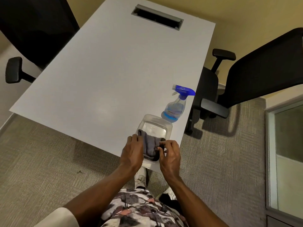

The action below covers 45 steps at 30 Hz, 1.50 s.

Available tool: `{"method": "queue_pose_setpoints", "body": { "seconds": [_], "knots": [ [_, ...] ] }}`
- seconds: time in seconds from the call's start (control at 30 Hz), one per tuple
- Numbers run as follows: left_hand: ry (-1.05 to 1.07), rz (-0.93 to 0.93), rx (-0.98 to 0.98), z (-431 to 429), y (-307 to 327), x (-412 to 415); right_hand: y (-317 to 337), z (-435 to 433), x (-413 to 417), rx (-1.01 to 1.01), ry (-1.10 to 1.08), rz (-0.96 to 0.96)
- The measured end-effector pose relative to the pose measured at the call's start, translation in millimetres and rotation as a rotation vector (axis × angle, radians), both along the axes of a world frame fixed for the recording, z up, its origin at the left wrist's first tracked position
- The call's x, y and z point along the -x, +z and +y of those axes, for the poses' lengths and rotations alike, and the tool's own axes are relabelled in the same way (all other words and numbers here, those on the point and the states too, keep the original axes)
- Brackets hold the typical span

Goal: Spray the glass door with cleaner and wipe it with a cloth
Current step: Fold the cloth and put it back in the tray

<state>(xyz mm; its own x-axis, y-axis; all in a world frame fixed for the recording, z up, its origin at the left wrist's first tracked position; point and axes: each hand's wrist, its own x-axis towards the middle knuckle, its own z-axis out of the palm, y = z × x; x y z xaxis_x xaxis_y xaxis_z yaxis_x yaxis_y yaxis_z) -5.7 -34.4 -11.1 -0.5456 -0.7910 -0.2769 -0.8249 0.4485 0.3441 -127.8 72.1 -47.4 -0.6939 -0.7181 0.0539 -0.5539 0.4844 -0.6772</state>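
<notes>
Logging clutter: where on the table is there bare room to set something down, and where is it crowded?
Free: the pale grey table from the grey cable slot to the clear plastic tub, and along its left edge. Crowded: the near right corner, holding tub, blue-triggered clear spray bottle, grey cloth, left hand and right hand.

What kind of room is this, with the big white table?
Probably an office meeting room. The long white table has a cable slot in its top, black office chairs with armrests stand beside it, and carpet covers the floor.
</notes>
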Motion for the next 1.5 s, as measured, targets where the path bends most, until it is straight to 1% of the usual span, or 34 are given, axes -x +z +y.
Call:
{"method": "queue_pose_setpoints", "body": {
  "seconds": [0.1,0.3,0.4,0.47,0.57,0.67,0.83,0.93,1.03,1.1,1.23,1.4,1.5],
  "knots": [
    [0.025,-0.007,0.016,0,-1,-4,4,1,4,0.006,0.011,-0.006],
    [0.171,-0.020,0.005,0,3,-15,36,-18,41,0.072,-0.169,-0.107],
    [0.221,-0.024,-0.028,-1,4,-18,58,-46,74,0.044,-0.260,-0.200],
    [0.238,-0.024,-0.051,-2,5,-19,71,-68,96,0.029,-0.289,-0.229],
    [0.244,-0.022,-0.086,-5,6,-19,84,-96,123,0.033,-0.283,-0.273],
    [0.253,-0.027,-0.097,-7,6,-17,88,-112,137,-0.017,-0.251,-0.297],
    [0.255,-0.054,-0.099,-10,5,-16,95,-124,140,-0.010,-0.222,-0.350],
    [0.254,-0.055,-0.097,-11,6,-15,96,-123,139,0.015,-0.257,-0.365],
    [0.251,-0.049,-0.092,-10,5,-16,101,-119,135,0.007,-0.271,-0.324],
    [0.247,-0.052,-0.087,-10,4,-16,109,-114,130,0.015,-0.240,-0.288],
    [0.238,-0.051,-0.092,-11,3,-16,131,-99,119,0.085,-0.196,-0.210],
    [0.226,-0.056,-0.090,-11,2,-17,148,-80,100,0.179,-0.077,-0.107],
    [0.218,-0.052,-0.087,-12,4,-18,146,-75,85,0.171,-0.002,-0.077]
  ]
}}
